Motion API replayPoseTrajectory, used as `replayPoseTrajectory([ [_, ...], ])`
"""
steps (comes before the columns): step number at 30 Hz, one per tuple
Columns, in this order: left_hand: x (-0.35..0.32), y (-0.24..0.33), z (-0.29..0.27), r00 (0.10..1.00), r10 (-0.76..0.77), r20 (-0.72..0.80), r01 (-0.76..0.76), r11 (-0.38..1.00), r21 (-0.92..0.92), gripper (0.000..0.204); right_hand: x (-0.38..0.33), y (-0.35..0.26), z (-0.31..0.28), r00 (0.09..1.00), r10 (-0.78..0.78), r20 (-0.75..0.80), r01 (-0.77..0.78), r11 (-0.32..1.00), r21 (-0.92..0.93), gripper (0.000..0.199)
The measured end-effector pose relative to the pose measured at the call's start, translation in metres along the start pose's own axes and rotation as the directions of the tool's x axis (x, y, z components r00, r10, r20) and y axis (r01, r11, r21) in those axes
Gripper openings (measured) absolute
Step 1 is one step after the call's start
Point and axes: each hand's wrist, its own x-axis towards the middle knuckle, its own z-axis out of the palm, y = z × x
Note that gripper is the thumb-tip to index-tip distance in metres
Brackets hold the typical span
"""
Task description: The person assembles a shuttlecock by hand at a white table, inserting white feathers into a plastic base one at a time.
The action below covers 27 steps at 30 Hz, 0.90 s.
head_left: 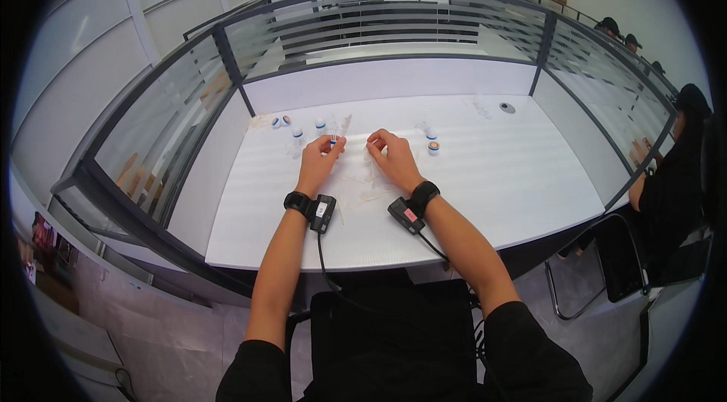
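My left hand (pixel 321 161) is closed around a small white jar with a blue band (pixel 334 140), mostly covered by the fingers. Just to its right, my right hand (pixel 394 158) has thumb and fingertips pinched together; whatever is between them is too small to make out. Beyond my left hand stand two similar white-and-blue jars, one (pixel 297 133) nearer and another (pixel 319 125) farther off. To the right of my right hand are two more, a far jar (pixel 432 134) and a near jar (pixel 433 148) with an orange-brown top. Thin clear plastic wrap (pixel 347 126) sticks up past my left fingers.
Two more small jars (pixel 281 122) lie at the white desk's (pixel 485 182) far left corner. Crumpled clear film (pixel 481 107) lies near the back, left of a round cable hole (pixel 507 108). Glass-topped partitions (pixel 386 72) enclose three sides. A person (pixel 681 167) sits beyond the right partition.
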Motion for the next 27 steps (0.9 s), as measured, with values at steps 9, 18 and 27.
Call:
replayPoseTrajectory([
  [9,0.001,-0.009,0.001,1.0,0.009,-0.013,-0.009,0.999,-0.031,0.038,-0.001,-0.003,0.001,1.0,0.03,0.005,-0.03,1.0,0.002,0.012],
  [18,0.002,-0.012,-0.001,0.999,0.047,-0.014,-0.047,0.999,-0.018,0.039,-0.001,-0.002,0.001,0.999,0.041,0.034,-0.041,0.999,-0.006,0.014],
  [27,0.003,-0.017,0.0,0.999,0.05,-0.018,-0.05,0.999,-0.002,0.038,-0.001,-0.001,0.0,0.996,0.033,0.078,-0.035,0.999,0.025,0.019],
])
